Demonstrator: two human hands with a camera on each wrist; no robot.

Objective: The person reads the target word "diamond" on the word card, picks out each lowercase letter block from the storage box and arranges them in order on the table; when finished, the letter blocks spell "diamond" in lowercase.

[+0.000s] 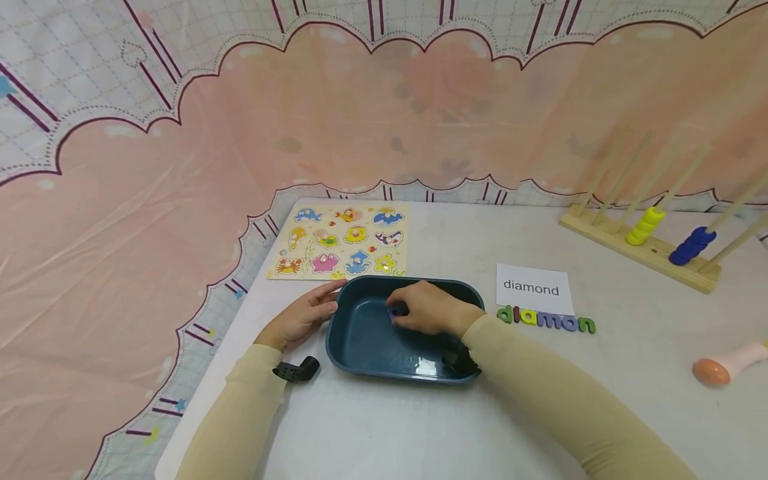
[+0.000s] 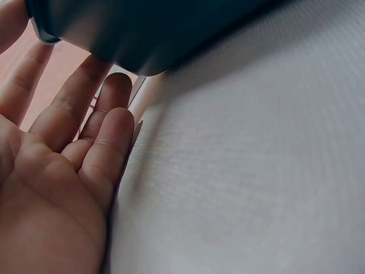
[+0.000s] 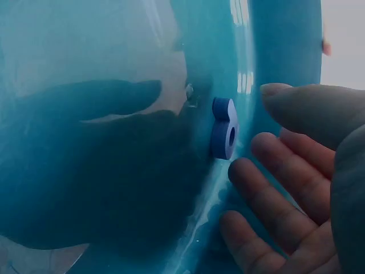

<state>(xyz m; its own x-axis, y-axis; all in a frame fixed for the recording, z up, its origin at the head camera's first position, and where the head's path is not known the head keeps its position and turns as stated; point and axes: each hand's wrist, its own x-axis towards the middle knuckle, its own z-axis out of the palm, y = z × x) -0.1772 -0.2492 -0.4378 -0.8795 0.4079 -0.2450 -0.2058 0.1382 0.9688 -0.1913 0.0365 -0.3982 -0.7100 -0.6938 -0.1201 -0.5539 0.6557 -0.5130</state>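
Observation:
A deep blue-green tray [image 1: 372, 340] stands on the white table. Inside it lies a small purple letter piece [image 3: 224, 134] with a round hole, close to the tray wall. My right hand [image 1: 429, 308] reaches down into the tray; in the right wrist view its thumb and fingers are spread around the near side of the letter, with a gap between them and it. At the tray's left side is my left hand [image 1: 303, 315], fingers fairly straight, with thumb and fingertips at the rim and outer wall.
Right of the tray, a white card [image 1: 534, 287] reads "diamon" plus "d", above colourful letters [image 1: 546, 320] spelling "diamon". An animal peg puzzle [image 1: 342, 240] lies behind. A wooden bead stacker [image 1: 636, 247] stands back right; an orange-ended toy [image 1: 714, 371] lies at the right.

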